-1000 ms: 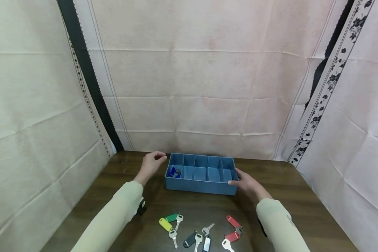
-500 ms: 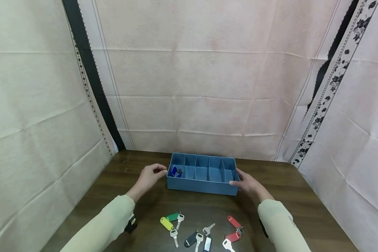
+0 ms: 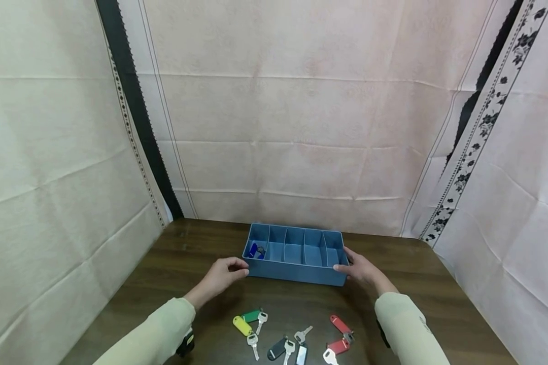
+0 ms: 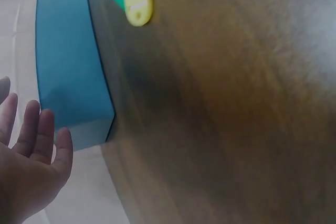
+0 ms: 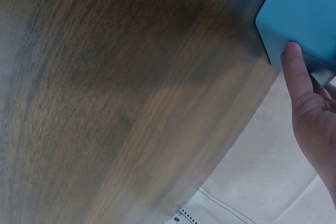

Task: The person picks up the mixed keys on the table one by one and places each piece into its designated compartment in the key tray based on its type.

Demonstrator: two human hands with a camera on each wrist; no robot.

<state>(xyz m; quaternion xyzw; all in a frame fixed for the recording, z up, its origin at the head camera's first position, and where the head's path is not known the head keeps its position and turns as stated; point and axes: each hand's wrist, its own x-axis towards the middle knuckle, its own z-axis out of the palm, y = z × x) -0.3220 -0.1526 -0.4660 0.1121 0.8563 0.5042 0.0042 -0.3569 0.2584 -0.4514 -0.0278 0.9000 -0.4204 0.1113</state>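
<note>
A blue organizer box (image 3: 297, 274) with a row of compartments stands at the back of the table. Blue key tags (image 3: 257, 251) with a metal ring lie in its leftmost compartment. My right hand (image 3: 363, 268) grips the box's right end, thumb on the front wall and the other fingers round the side. By the front left corner, my left hand (image 3: 226, 276) is loosely bent and holds nothing; in the left wrist view its fingers (image 4: 47, 127) are spread beside the box end. Whether it touches the box I cannot tell.
Nearer on the brown wooden table (image 3: 210, 334) lie keys with tags: a green tag (image 3: 251, 316), a yellow tag (image 3: 242, 325), black tags (image 3: 277, 349) and red tags (image 3: 340, 324). Pale cloth (image 3: 301, 126) hangs behind the table and at both sides.
My left hand has come down and toward me, from beside the box's back left to its front left corner. The right hand keeps its hold on the box; the keys have not moved.
</note>
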